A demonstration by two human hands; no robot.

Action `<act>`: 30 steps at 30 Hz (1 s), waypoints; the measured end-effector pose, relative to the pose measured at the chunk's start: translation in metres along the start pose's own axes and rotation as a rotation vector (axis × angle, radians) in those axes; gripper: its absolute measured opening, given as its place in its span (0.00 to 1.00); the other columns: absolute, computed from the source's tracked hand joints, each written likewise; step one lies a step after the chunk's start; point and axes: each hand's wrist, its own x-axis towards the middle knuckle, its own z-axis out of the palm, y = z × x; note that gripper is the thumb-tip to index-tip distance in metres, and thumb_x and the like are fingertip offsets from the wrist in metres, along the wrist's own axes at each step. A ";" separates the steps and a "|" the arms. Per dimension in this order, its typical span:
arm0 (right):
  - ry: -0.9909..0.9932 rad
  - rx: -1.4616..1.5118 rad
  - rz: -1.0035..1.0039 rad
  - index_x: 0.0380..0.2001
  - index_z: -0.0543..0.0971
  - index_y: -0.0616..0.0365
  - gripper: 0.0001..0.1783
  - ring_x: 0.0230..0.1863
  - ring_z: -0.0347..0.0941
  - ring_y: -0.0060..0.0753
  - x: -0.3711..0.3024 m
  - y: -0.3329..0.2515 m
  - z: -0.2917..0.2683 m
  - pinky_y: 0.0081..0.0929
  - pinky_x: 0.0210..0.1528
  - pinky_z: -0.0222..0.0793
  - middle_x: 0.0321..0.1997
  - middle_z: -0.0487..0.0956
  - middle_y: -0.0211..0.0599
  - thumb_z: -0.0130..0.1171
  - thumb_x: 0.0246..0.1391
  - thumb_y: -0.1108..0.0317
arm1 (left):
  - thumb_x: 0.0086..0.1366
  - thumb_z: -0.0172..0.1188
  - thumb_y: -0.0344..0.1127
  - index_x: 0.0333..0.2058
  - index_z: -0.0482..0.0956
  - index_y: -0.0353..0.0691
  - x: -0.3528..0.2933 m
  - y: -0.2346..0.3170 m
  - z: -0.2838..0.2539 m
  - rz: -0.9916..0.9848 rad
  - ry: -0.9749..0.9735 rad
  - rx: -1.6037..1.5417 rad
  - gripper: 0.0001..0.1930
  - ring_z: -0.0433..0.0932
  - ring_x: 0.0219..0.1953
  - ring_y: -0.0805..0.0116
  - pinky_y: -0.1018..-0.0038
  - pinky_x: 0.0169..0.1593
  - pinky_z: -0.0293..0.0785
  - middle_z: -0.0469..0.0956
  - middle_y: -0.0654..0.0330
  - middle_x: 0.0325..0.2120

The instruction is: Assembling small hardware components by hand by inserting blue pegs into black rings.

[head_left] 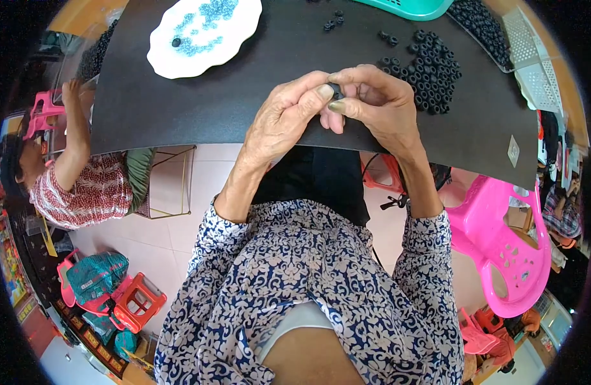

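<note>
Above the near edge of the dark table, my left hand (289, 112) and my right hand (382, 106) meet at the fingertips. Between them they pinch a small black ring (337, 92), mostly covered by thumbs and fingers. Just beyond my right hand lies a spread of similar black rings (433, 74), with a few strays beside it. To the far left sits a white scalloped plate (173, 64) holding many tiny blue translucent pieces (205, 19) and one black ring (176, 42).
A green basket (411, 8) stands at the far edge, beside a tray of black rings (478, 32) and a white perforated basket (539, 70). A co-worker (84, 186) sits at the left. A pink chair (494, 237) is at my right, red stools (141, 301) lower left.
</note>
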 end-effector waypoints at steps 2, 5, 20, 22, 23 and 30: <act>0.010 -0.138 0.018 0.39 0.82 0.59 0.14 0.25 0.65 0.07 0.003 0.000 -0.004 0.07 0.25 0.59 0.24 0.70 0.18 0.67 0.46 0.78 | 0.71 0.44 0.40 0.36 0.76 0.33 0.003 0.002 -0.002 -0.012 -0.027 0.047 0.16 0.72 0.28 0.75 0.77 0.36 0.70 0.77 0.61 0.22; 0.001 -0.056 0.016 0.37 0.82 0.58 0.13 0.24 0.63 0.06 0.008 0.001 -0.004 0.06 0.24 0.57 0.24 0.70 0.16 0.68 0.45 0.77 | 0.71 0.44 0.39 0.37 0.76 0.33 0.006 0.001 -0.004 -0.017 -0.011 0.020 0.16 0.73 0.28 0.74 0.77 0.36 0.70 0.77 0.61 0.22; -0.066 0.001 0.021 0.34 0.81 0.60 0.12 0.26 0.66 0.07 0.030 0.010 0.002 0.07 0.27 0.61 0.25 0.73 0.19 0.69 0.43 0.77 | 0.72 0.42 0.39 0.41 0.75 0.33 0.007 0.005 -0.021 0.093 -0.008 0.231 0.16 0.76 0.27 0.71 0.75 0.36 0.73 0.79 0.59 0.22; -0.071 -0.011 0.035 0.34 0.81 0.60 0.11 0.26 0.66 0.08 0.031 0.013 0.001 0.08 0.28 0.62 0.25 0.74 0.20 0.69 0.43 0.77 | 0.72 0.42 0.39 0.42 0.75 0.33 0.007 0.004 -0.023 0.085 -0.009 0.235 0.16 0.76 0.27 0.71 0.75 0.36 0.73 0.79 0.59 0.22; -0.076 -0.021 0.046 0.34 0.80 0.60 0.11 0.27 0.67 0.09 0.032 0.015 0.001 0.08 0.29 0.64 0.25 0.74 0.20 0.69 0.44 0.77 | 0.72 0.43 0.39 0.42 0.75 0.33 0.006 0.003 -0.025 0.077 -0.011 0.243 0.16 0.77 0.27 0.71 0.75 0.36 0.73 0.79 0.58 0.22; -0.151 0.023 0.173 0.38 0.80 0.61 0.15 0.32 0.70 0.11 0.042 0.008 -0.006 0.10 0.34 0.67 0.29 0.75 0.22 0.69 0.44 0.76 | 0.71 0.42 0.36 0.40 0.75 0.31 0.013 0.008 -0.032 0.011 -0.037 0.135 0.16 0.75 0.27 0.73 0.77 0.37 0.72 0.79 0.58 0.23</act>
